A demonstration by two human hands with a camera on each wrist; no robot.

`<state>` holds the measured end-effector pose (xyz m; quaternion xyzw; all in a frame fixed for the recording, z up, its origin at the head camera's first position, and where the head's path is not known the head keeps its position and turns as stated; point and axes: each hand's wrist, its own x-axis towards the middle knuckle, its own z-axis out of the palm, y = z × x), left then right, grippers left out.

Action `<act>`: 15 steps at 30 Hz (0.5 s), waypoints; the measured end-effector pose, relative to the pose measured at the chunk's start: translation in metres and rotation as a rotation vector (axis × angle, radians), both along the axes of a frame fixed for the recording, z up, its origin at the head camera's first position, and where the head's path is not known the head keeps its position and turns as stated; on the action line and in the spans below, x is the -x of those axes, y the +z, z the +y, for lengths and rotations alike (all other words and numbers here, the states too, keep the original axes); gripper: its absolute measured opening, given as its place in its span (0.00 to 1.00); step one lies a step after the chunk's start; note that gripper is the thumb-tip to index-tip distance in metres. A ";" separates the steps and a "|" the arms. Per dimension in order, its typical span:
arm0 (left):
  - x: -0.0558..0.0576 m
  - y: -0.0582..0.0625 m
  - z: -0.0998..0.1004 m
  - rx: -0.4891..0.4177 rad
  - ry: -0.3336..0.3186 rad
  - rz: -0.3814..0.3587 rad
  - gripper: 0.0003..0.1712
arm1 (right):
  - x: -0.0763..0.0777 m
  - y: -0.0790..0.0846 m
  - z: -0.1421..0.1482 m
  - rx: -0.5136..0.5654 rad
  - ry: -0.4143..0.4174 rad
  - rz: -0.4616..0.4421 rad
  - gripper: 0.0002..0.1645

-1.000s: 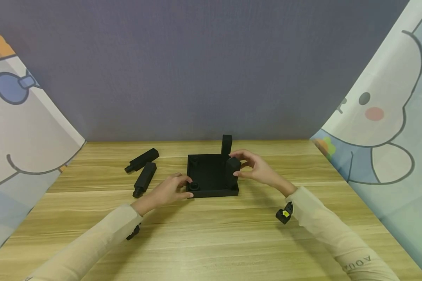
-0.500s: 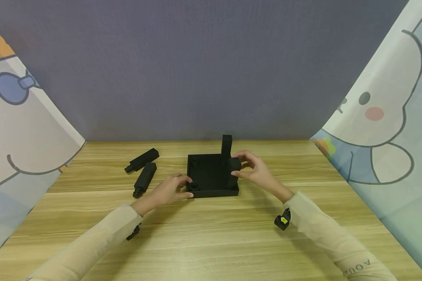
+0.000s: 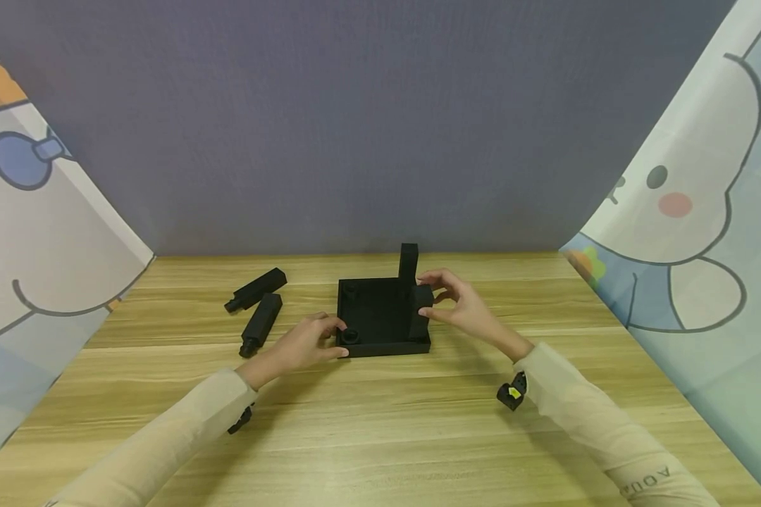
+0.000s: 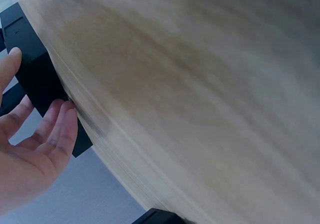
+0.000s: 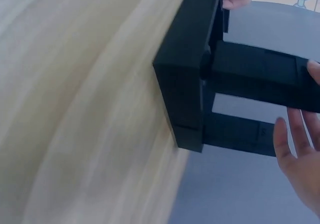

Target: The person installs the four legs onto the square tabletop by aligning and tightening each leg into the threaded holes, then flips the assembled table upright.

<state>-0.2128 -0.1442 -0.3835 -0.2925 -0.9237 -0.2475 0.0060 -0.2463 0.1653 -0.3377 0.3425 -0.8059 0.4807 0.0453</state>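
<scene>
A shallow black square tray (image 3: 387, 348) lies on the table with its rim upward. At its near-right corner stands a thick black square post (image 3: 421, 320), upright. My right hand (image 3: 463, 310) pinches that post near its top between thumb and fingers; in the right wrist view the post (image 5: 260, 74) meets the tray corner. Whether it is screwed in cannot be seen. A second post (image 3: 409, 262) stands at the far-right corner. My left hand (image 3: 304, 343) grips the tray's near-left corner, thumb at the front wall, beside a round black socket (image 3: 351, 336).
Two loose black posts with threaded ends, a farther one (image 3: 256, 289) and a nearer one (image 3: 261, 324), lie left of the tray on the wooden table (image 3: 380, 422). Another socket (image 3: 351, 290) is at the tray's far-left corner. A grey partition (image 3: 380, 127) rises behind.
The near-right post has turned about its upright axis, its faces now lining up more with the tray. My right hand shifted slightly with it. My left hand stayed still.
</scene>
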 end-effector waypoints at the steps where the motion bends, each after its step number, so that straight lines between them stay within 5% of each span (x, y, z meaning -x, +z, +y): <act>1: 0.000 0.000 0.000 0.000 0.000 0.001 0.24 | -0.001 0.004 0.000 -0.018 0.013 0.007 0.30; 7: 0.000 0.000 0.001 0.000 0.011 -0.005 0.24 | -0.013 0.028 -0.002 -0.094 0.077 0.032 0.28; 15: 0.000 0.000 0.001 -0.004 0.018 -0.004 0.23 | -0.015 0.033 -0.002 -0.115 0.060 0.033 0.26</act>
